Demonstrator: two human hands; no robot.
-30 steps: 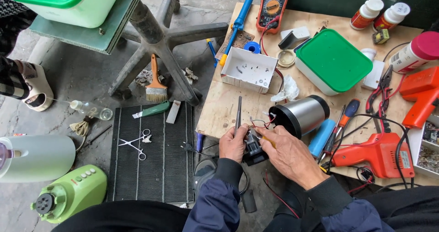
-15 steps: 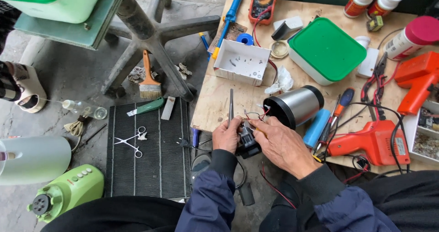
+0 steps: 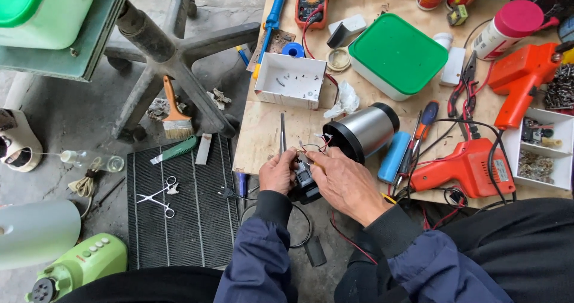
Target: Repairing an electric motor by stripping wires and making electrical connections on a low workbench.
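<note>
At the desk's (image 3: pixel 263 141) front edge, a small black motor (image 3: pixel 304 183) sits between two hands | left hand (image 3: pixel 278 171) curled round it, pinching tweezers (image 3: pixel 282 132) upright | right hand (image 3: pixel 347 180) closed on its wires | steel cylinder (image 3: pixel 362 132) lies just behind.

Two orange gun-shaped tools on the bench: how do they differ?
The near orange tool lies by the bench's front edge, nose pointing left, with a black cord looped over it. The far orange tool lies near the right edge, grip pointing toward the person, nose at the right. Both are orange, pistol-shaped, lying flat, untouched by either hand.
</note>
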